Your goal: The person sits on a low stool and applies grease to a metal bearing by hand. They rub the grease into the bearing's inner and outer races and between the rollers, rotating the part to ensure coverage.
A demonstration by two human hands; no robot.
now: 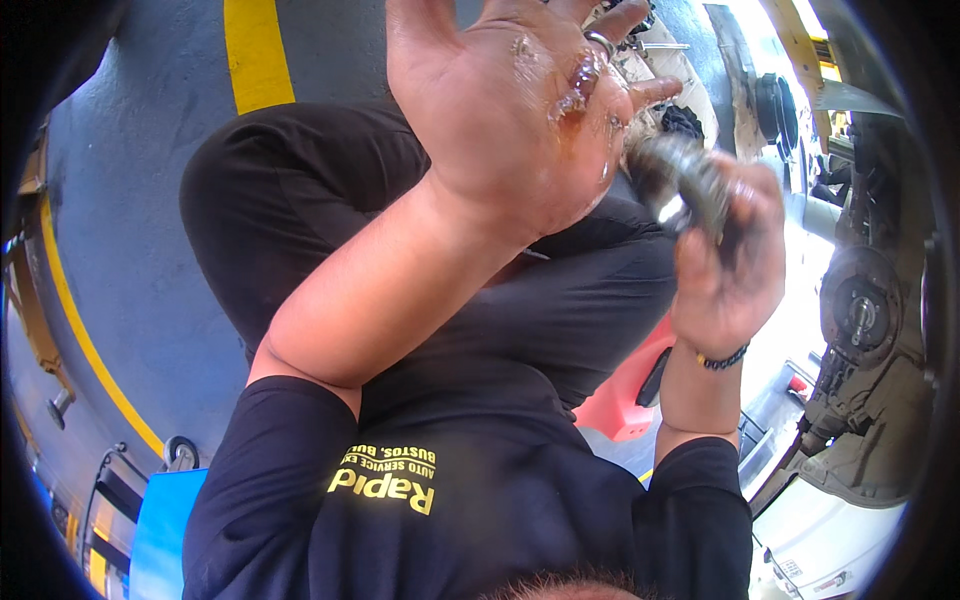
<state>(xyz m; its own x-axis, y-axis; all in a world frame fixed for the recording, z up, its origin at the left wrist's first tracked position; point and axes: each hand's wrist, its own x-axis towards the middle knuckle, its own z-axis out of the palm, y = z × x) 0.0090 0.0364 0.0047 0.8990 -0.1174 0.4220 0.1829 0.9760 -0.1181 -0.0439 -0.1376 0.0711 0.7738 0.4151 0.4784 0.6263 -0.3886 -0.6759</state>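
My left hand (pixel 515 130) is raised with the palm turned up and the fingers stretched out. A glob of amber-brown grease (pixel 580 85) lies on the palm below the fingers, and the skin around it shines. In my right hand (pixel 735 275) I grip a greasy metal ring that looks like a bearing (pixel 682 180). It is tilted, close beside the edge of my left palm, and smeared by motion. I cannot tell whether the bearing touches the palm. My left fingertips run past the top edge of the view.
My bent legs (pixel 400 250) are below my hands. A wheel hub (pixel 860 310) on a vehicle's underside is at the right. A red plastic seat (pixel 625 400) shows beside me. Dark parts (pixel 682 122) lie on a pale sheet beyond my hands. Yellow stripes (pixel 258 55) cross the grey floor.
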